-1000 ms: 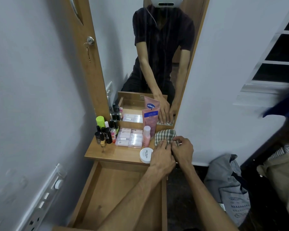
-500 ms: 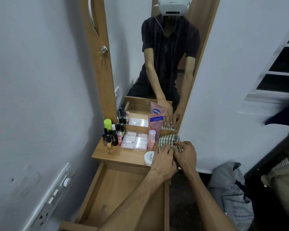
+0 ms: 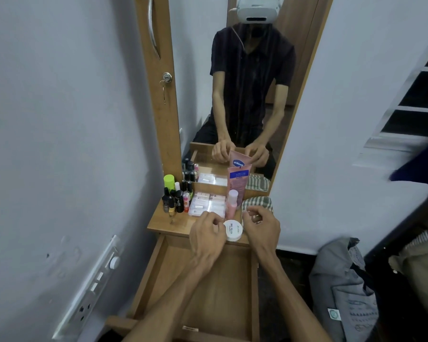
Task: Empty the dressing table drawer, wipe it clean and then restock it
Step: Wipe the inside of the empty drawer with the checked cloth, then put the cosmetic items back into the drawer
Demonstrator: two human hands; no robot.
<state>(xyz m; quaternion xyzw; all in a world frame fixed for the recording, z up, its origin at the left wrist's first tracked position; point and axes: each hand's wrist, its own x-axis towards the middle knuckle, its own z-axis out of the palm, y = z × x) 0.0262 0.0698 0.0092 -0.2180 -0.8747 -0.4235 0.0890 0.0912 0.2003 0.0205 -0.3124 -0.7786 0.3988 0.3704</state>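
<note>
1. Currently left hand (image 3: 206,234) and right hand (image 3: 261,227) hover empty, fingers loosely curled, flanking nail-polish-remover tub (image 3: 233,230).
2. Drawer (image 3: 208,287) empty, open below bench (image 3: 168,224).
3. Restock advice: grip tub by sides, lower flat.

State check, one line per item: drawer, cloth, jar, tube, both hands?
drawer: pulled open, nothing visible inside
checked cloth: folded, lying on the tabletop
white jar: lid on, upright between the hands
pink tube: standing against the mirror
left hand: empty, fingers curled
right hand: empty, fingers curled
</note>
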